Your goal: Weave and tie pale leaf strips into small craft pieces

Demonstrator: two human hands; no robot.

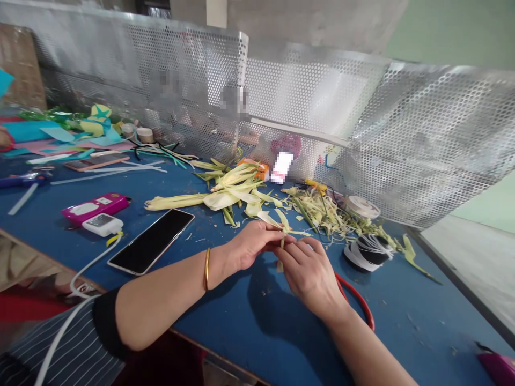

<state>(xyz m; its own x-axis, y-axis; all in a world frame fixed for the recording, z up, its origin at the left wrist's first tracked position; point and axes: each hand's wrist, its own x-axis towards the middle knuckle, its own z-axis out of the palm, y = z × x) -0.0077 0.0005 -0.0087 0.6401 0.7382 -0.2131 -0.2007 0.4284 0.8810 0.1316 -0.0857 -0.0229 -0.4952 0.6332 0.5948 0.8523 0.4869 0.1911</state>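
Note:
Pale strips of corn husk [282, 219] stick out above and below my fingers, pinched where both hands meet over the blue table [225, 327]. My left hand [252, 244], with a gold bangle at the wrist, grips the husk from the left. From the right, my right hand [308, 271] closes on the same piece, its fingertips touching the left ones. The exact grip point is partly hidden by my fingers. Just beyond lies a pile of corn husks [229, 198]. Right of it sits a heap of shredded husk scraps [317, 212].
A spool of white string [368, 252] stands right of my hands, near a red cable [362, 300]. A black-screened phone [152, 241] and a magenta device [96, 209] lie left. Coloured paper pieces [56, 134] fill the far left. A perforated metal screen [298, 91] borders the back.

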